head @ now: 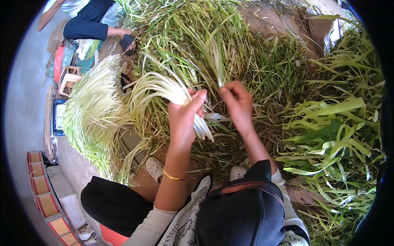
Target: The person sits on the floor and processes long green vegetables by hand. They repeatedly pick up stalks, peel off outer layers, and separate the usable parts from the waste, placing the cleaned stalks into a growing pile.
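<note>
My left hand [186,115] is closed round a bunch of pale, long-stemmed leafy vegetable stalks [157,89]; their white ends stick out below the fist, and the thin stems droop to the left. To its right, my right hand [237,103] pinches the white end of a few green leaves [220,67] between thumb and fingers. These leaves point away from me and are partly blurred. Beneath and beyond both hands lies a wide heap of green and yellowed leaves [190,33].
A big pile of pale stalks [92,113] lies at the left, near a plastic crate [70,80]. Broad green leaves [332,138] are heaped at the right. Another person [87,21] sits at the upper left. Concrete blocks [72,209] line the lower left.
</note>
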Demonstrator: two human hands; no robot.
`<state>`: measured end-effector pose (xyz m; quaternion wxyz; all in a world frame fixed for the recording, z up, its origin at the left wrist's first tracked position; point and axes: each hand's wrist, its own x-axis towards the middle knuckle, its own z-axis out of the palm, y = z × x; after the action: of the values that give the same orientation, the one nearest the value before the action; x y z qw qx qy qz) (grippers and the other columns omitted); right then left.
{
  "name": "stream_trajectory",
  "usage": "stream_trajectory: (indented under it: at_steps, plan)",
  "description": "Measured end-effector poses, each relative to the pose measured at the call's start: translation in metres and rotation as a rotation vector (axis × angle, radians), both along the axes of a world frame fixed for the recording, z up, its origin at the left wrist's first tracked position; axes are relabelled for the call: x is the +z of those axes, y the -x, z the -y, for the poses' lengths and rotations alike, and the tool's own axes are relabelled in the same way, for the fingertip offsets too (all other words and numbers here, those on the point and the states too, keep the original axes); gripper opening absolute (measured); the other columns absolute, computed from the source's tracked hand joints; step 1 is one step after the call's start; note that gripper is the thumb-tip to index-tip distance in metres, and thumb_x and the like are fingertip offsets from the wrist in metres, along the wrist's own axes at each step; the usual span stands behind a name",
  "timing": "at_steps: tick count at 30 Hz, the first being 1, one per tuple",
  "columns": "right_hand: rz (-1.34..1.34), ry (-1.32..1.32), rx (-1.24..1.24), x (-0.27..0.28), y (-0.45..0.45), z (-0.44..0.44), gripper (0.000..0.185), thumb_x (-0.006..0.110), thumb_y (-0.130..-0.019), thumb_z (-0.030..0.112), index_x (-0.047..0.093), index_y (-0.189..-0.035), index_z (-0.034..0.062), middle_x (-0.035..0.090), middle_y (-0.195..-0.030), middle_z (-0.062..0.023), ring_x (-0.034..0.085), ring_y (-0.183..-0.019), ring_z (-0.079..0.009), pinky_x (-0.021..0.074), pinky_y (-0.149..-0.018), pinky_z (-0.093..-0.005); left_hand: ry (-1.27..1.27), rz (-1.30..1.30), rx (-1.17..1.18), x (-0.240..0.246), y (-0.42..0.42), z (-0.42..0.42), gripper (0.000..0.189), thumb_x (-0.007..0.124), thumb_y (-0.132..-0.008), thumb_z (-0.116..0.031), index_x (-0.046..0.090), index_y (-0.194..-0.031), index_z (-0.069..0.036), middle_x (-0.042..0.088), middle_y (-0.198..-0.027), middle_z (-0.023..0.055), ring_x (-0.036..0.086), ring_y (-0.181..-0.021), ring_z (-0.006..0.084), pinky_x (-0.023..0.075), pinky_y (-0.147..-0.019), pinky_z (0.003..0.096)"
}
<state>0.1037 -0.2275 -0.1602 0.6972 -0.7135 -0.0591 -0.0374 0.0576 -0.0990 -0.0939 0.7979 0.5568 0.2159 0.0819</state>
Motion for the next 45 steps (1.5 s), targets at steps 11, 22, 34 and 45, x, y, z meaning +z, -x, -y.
stream_trajectory:
  at_steps: [11,22,34,45]
  plan:
    - [0.36,0.159,-0.214,-0.021,0.034,0.002,0.009,0.06,-0.08,0.004,0.052,-0.08,0.0001,0.053,-0.082,-0.0097,0.053,-0.076,-0.0207,0.0432,-0.067,-0.0317,-0.089,-0.001,0.224,-0.009,0.013,0.018,0.024,0.072,-0.071,0.001,0.053,-0.084,-0.002,0.059,-0.07,0.0076,0.048,-0.05,0.0088,0.0388,-0.043,0.0203]
    - [-0.062,1.163,-0.602,-0.161,-0.025,0.166,0.016,0.055,-0.09,0.014,0.045,-0.092,0.0017,0.051,-0.081,-0.0141,0.052,-0.069,-0.0298,0.0413,-0.059,-0.0428,0.167,0.484,0.328,0.057,0.063,-0.135,0.018,0.057,-0.089,-0.008,0.049,-0.102,0.0,0.057,-0.086,0.0069,0.038,-0.046,0.0011,0.0367,-0.039,0.016]
    - [0.164,0.213,0.456,0.017,0.062,-0.007,0.052,0.06,-0.085,0.02,0.04,-0.129,0.0018,0.045,-0.13,-0.0164,0.043,-0.119,-0.0272,0.0344,-0.098,-0.0382,0.224,0.258,0.242,0.061,0.054,-0.095,0.012,0.058,-0.089,-0.008,0.051,-0.1,-0.007,0.058,-0.093,0.0055,0.036,-0.048,-0.0002,0.0345,-0.043,0.0146]
    - [0.042,0.502,0.591,0.009,0.07,-0.036,0.016,0.049,-0.09,0.017,0.048,-0.09,0.0013,0.055,-0.066,-0.0072,0.055,-0.059,-0.0226,0.0415,-0.054,-0.0359,-0.079,-0.143,0.073,-0.003,0.05,-0.04,0.025,0.058,-0.09,-0.023,0.05,-0.096,0.0,0.064,-0.094,0.0216,0.045,-0.045,0.009,0.0401,-0.04,0.02]
